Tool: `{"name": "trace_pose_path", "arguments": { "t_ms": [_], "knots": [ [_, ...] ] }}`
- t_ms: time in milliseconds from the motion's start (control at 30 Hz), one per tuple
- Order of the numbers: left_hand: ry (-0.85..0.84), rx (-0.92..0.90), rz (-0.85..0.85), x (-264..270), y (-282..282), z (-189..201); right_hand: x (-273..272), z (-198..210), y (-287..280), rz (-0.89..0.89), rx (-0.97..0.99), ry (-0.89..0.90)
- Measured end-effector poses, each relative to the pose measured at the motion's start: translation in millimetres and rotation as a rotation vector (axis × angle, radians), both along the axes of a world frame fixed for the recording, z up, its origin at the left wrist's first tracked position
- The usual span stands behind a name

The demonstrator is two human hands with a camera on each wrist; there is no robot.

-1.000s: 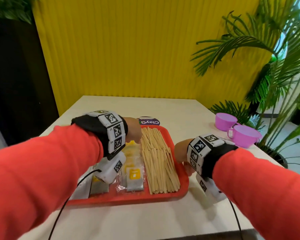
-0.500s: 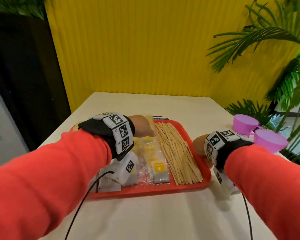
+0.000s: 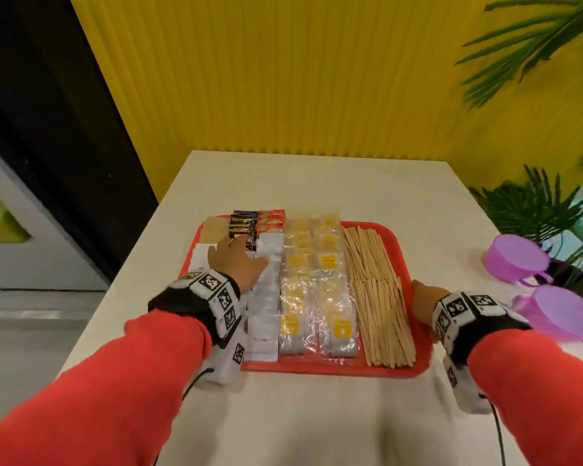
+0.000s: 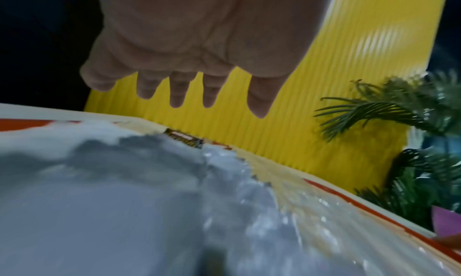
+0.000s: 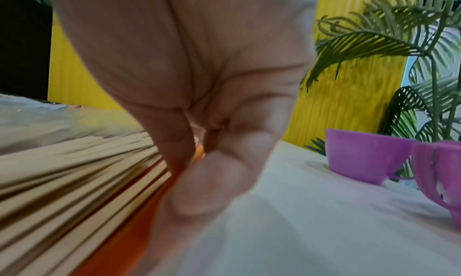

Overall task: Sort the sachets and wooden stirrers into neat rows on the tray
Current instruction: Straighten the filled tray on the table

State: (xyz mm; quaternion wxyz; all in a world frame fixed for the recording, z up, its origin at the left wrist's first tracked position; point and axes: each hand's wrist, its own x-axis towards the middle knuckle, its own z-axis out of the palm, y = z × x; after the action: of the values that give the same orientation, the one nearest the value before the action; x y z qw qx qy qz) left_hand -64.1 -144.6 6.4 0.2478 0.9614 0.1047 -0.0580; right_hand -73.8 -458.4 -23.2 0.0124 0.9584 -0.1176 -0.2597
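A red tray (image 3: 317, 368) lies on the white table. Wooden stirrers (image 3: 374, 290) fill its right side in a long row. Left of them run two rows of clear sachets with yellow labels (image 3: 317, 290), then a row of white sachets (image 3: 266, 297). Dark sachets (image 3: 243, 223) and red sachets (image 3: 271, 218) sit at the far left corner, beside brown ones (image 3: 212, 228). My left hand (image 3: 236, 264) hovers over the tray's left side, its fingers (image 4: 177, 91) straight and spread, holding nothing. My right hand (image 3: 424, 294) curls round the tray's right rim (image 5: 199, 152).
Two purple cups (image 3: 515, 260) (image 3: 566, 312) stand on the table close to my right wrist. Palm plants (image 3: 535, 210) crowd the table's right edge. A yellow ribbed wall (image 3: 283, 79) closes the far side. Bare tabletop (image 3: 317, 418) lies in front of the tray.
My left hand has slid forward and left over the tray and spread its fingers above the sachets. My right hand stays at the tray's right rim. The head view has tilted down.
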Motion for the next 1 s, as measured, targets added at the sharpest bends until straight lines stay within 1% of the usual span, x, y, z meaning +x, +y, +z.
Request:
{"name": "trace_pose_path", "arguments": {
  "t_ms": [67, 133, 200, 267, 300, 400, 467, 500, 567, 633, 800, 1000],
  "knots": [
    [0.072, 0.042, 0.034, -15, 10, 1, -6, 4, 6, -0.122, 0.109, -0.004],
    [0.226, 0.105, 0.039, -33, 20, 1, -10, 10, 11, -0.238, 0.203, -0.044],
    [0.360, 0.153, 0.067, -48, 34, -10, -20, 14, 13, -0.329, 0.267, -0.050],
    [0.436, 0.197, 0.085, -59, 46, -20, -30, 12, 15, -0.400, 0.341, -0.082],
    [0.458, 0.205, 0.097, -65, 50, -23, -34, 9, 16, -0.407, 0.368, -0.093],
    [0.495, 0.156, 0.115, -81, 57, -22, -42, -1, 20, -0.408, 0.384, -0.160],
    [0.508, 0.097, 0.119, -87, 58, -20, -49, -5, 23, -0.421, 0.419, -0.276],
    [0.505, 0.080, 0.119, -88, 59, -19, -53, -7, 25, -0.410, 0.449, -0.320],
    [0.492, 0.090, 0.104, -88, 60, -18, -63, -13, 27, -0.365, 0.562, -0.346],
    [0.493, 0.109, 0.085, -87, 60, -16, -71, -16, 28, -0.294, 0.617, -0.305],
    [0.500, 0.100, 0.081, -86, 62, -11, -77, -16, 31, -0.127, 0.465, -0.187],
    [0.473, 0.052, 0.109, -81, 65, -15, -68, -19, 30, -0.110, 0.416, -0.128]
  ]
}}
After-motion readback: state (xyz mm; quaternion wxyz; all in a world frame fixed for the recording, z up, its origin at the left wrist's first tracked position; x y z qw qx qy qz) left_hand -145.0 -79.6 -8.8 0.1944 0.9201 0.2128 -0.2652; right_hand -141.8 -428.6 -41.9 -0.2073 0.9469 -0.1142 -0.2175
